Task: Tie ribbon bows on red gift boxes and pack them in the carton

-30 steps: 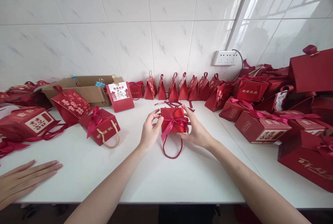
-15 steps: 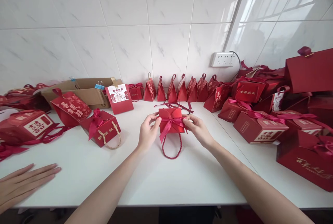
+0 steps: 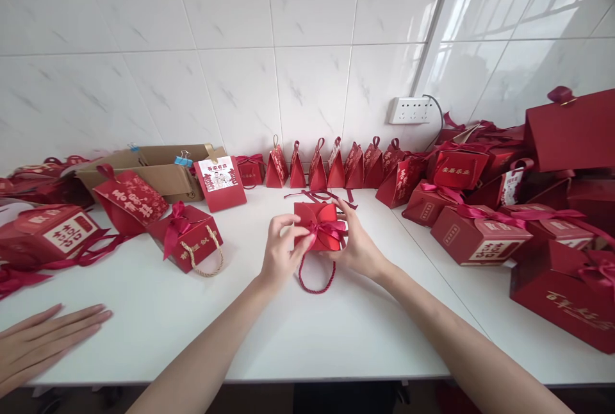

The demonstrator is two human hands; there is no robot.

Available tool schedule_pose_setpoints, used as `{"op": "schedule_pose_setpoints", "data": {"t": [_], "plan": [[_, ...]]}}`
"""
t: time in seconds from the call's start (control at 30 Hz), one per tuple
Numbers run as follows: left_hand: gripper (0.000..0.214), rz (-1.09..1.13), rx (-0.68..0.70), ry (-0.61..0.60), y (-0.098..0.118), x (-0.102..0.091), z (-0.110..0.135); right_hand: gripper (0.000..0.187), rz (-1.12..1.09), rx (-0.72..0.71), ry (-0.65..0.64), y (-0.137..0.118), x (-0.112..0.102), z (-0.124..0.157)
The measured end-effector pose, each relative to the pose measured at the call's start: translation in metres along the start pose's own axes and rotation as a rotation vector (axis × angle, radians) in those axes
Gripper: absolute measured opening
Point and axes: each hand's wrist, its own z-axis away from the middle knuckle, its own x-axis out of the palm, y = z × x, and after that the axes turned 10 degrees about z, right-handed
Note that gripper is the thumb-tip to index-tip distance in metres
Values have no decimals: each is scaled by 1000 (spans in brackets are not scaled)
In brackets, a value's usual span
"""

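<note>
A small red gift box point(image 3: 304, 213) with curved overlapping flaps sits on the white table in front of me. Across it is a crimson ribbon bow point(image 3: 331, 228). A twisted dark red cord handle point(image 3: 317, 289) loops from the box's near side onto the tabletop. My left hand point(image 3: 279, 252) has thumb and index finger pinched on the ribbon at the left of the knot. Around the box's right side, my right hand point(image 3: 360, 248) grips with its fingers behind and thumb in front. Parts of the box are hidden behind my fingers.
Behind lies loose dark ribbon point(image 3: 323, 196), before a row of red triangular boxes point(image 3: 318, 170). A red box with rope handle point(image 3: 195, 234) and a cardboard tray point(image 3: 168, 173) are at left. Red boxes point(image 3: 480, 234) pile up at right. Another person's hand point(image 3: 52, 340) rests flat at lower left.
My left hand has moved right, from the box's left edge to the bow's knot. My right hand has shifted from the ribbon to wrap the box's right side. The ribbon's left tail has moved.
</note>
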Motion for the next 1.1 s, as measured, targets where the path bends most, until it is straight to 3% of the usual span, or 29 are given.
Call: {"op": "schedule_pose_setpoints", "data": {"t": [0.07,0.17,0.7,0.77,0.9,0.97,1.1], "plan": [[7,-24,166,-28,4,2,1,94,-8,3,11,1,3,1],[12,-21,251,-47,7,3,3,94,-18,19,19,1,4,2],[7,-25,248,-24,7,0,2,93,-27,29,3,1,3,1],[3,-8,157,25,7,-1,0,93,-20,29,3,0,2,1],[10,111,-312,223,3,-2,-6,95,-15,33,-16,-3,2,1],[15,197,-496,264,0,-2,-8,94,-21,23,-33,-4,1,1],[20,278,-662,275,-5,0,-10,93,-2,17,-45,-5,-1,0]]}}
